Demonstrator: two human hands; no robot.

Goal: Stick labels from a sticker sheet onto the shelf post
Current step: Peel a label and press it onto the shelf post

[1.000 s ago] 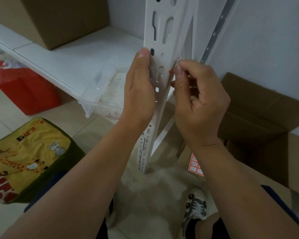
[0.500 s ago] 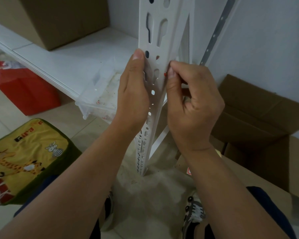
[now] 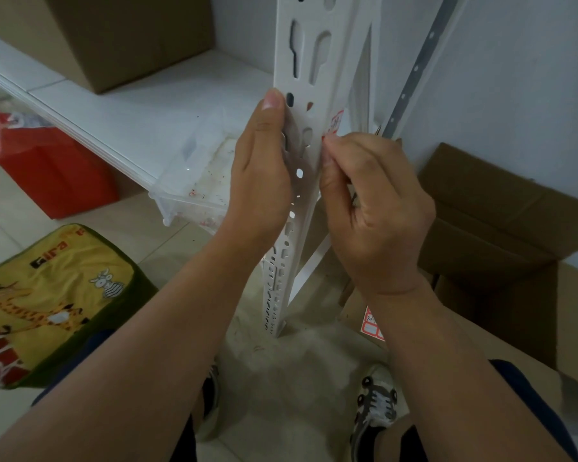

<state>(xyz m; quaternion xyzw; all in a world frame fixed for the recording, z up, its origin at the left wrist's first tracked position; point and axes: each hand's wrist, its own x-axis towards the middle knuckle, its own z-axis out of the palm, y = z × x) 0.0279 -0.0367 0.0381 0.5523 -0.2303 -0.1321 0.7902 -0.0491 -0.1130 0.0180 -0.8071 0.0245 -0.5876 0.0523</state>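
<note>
- Labels are the business: the sticker sheet [image 3: 374, 325], red-bordered blanks with some writing on it, lies low on a flattened cardboard box [image 3: 481, 345] just past the person's right forearm, near the foot of the shelf post [image 3: 309, 71].
- Closer to the camera, two sneakers show on the pale floor, and a yellow giraffe-print cushion [image 3: 47, 295] sits off to the left.
- Right hand [image 3: 374, 208] is curled, thumb and forefinger pinched at the post's right edge; a sliver of red shows at the fingertips, so it appears to be holding or rubbing down the lower end of a label [image 3: 336, 121].
- That label sits on the post's side face just above the pinch, already partly stuck, by the look of it.
- Left hand [image 3: 261, 175] lies flat along the post's slotted front face, fingers straight, thumb tip up, steadying it without grasping anything.
- Step in hand, as I judge it: pressing one label home.
- Next move calls for smoothing its lower edge flat, then reaching down to the sheet to peel another.
- Beyond stand a white shelf board [image 3: 131, 105] with a clear plastic bin [image 3: 194, 181] and a brown carton [image 3: 121, 35].
</note>
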